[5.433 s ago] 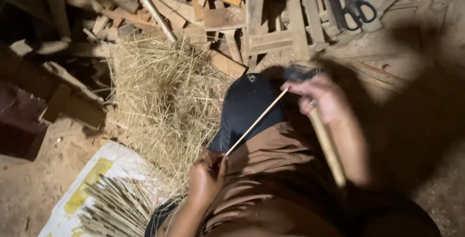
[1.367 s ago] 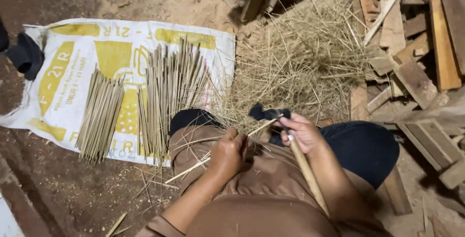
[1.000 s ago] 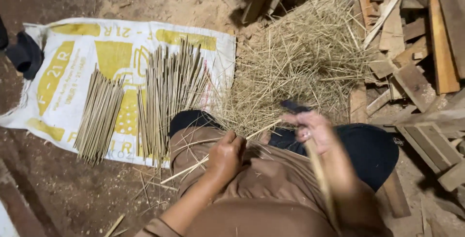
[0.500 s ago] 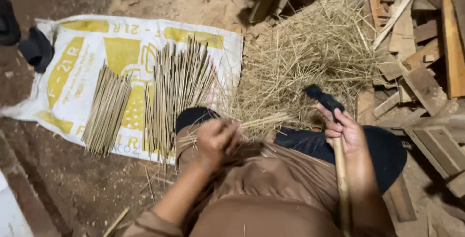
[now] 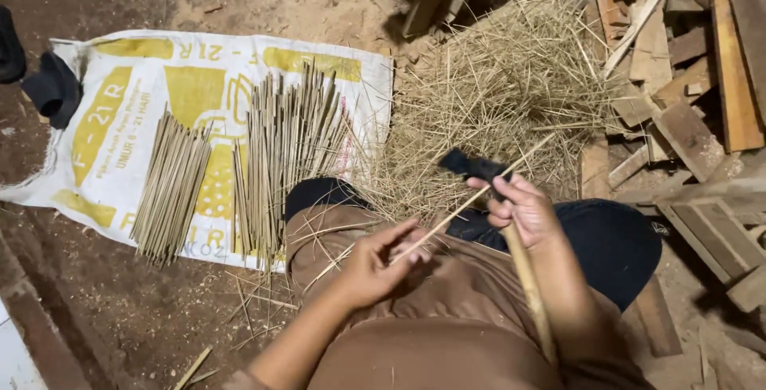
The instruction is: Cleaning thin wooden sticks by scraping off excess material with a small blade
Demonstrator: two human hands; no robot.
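Nearest: the person's lap, brown cloth over bent knees, dark blue cloth at the knees.

Left hand [image 5: 375, 266] — resting on the lap, thumb and fingertips pinched on the near end of a thin bamboo stick [image 5: 471, 198]. The stick runs up and to the right from this hand, crosses the right hand, and its far tip lies over the shavings heap.

Right hand [image 5: 523, 210] — fingers closed around a long-handled knife [image 5: 523, 278]. The pale wooden handle runs back along the forearm toward the camera; the dark blade end [image 5: 471, 167] sticks out past the knuckles and meets the stick there.

Ground: bare packed earth, brown, strewn with loose splinters and sawdust near the left knee.

Just beyond the knees, left: a woven sack [image 5: 104, 151], white with yellow panels, spread flat on the earth. On it lie two lots of finished sticks — a smaller bundle [image 5: 171, 191] to the left, and a larger fanned bundle [image 5: 291, 159] to its right, the near ends of which overhang the sack's edge.

Far left of the sack: dark footwear [image 5: 52, 87], partly out of frame.

Beyond the knees, centre: a loose heap of straw-coloured shavings [image 5: 511, 95], touching the sack's right edge.

Farthest, right and top: stacked scrap timber [image 5: 686, 79] — boards, offcuts and slats, lying at mixed angles. Lighting is dim, no walls seen.
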